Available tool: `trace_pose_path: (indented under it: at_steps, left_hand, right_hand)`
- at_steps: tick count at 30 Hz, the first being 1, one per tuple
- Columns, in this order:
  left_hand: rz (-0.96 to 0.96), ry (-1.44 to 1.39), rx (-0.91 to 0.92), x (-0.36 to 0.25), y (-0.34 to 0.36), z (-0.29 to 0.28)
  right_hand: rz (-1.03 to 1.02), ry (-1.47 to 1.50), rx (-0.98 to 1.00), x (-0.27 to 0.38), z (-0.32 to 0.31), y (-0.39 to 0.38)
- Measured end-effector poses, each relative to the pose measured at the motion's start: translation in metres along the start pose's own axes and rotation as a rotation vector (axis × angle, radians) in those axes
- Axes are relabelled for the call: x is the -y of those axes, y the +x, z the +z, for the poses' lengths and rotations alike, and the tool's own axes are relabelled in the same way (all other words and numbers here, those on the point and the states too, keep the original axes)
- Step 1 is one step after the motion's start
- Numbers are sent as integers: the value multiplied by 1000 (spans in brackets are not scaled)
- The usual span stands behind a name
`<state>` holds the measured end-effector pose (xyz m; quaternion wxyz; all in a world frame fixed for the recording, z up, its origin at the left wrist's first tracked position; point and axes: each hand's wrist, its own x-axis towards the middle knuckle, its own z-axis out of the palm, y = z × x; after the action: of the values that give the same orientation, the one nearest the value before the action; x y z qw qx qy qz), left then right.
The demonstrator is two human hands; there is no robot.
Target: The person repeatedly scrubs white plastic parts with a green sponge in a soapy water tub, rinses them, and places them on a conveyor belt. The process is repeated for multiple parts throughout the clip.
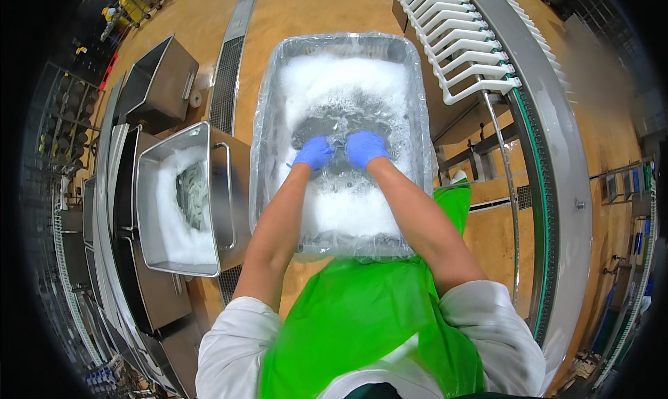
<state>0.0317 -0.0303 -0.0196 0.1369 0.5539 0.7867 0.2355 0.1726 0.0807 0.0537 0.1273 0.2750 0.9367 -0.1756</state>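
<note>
Both of my hands wear blue gloves and are at the surface of a foamy bath. The bath fills a grey tub (263, 120) lined with clear plastic film. My left hand (314, 152) is left of the middle, fingers curled down toward the water. My right hand (366, 148) is a short way to its right, likewise closed. Anything between the fingers is hidden by the gloves and the water. White foam (344, 75) lies thick at the far and near ends. Between and beyond my hands the water (339, 124) looks dark and rippled.
Left of the tub stands a metal bin (212, 211) with foam and pale pieces in liquid. Another metal bin (163, 85) is behind it. At right runs a conveyor (532, 183) with white angled racks (470, 54). A green apron (362, 322) covers my front.
</note>
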Motion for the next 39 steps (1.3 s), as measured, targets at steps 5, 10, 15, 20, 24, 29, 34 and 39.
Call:
trace_pose_path:
  at_steps: [5, 10, 15, 20, 24, 29, 34, 39]
  left_hand:
    - [-454, -774, 41, -41, 23, -67]
    - [-475, -1552, 230, -121, 5, -102]
    - [-329, -1693, 311, -96, -2, -106]
    - [-210, -1585, 114, -103, 1, -126]
    - [-43, -1168, 1, -84, 4, -110]
    - [-69, -720, -126, -97, 5, -88]
    - [-37, -524, -185, -92, 0, -98]
    - [-32, -827, 1, -91, 3, -102]
  right_hand:
    - [-23, 1016, -43, -25, -47, -12]
    - [-196, 978, -637, 9, -53, -8]
    - [-215, 923, -271, 9, -86, -1]
    - [-131, 1415, -228, -38, -88, -10]
    - [-127, 1739, -60, -1, -106, -33]
    - [-203, 1552, 110, 3, -85, -13]
    - [-268, 1394, -224, 25, -67, -19]
    - [-263, 1419, -77, 6, -70, -3]
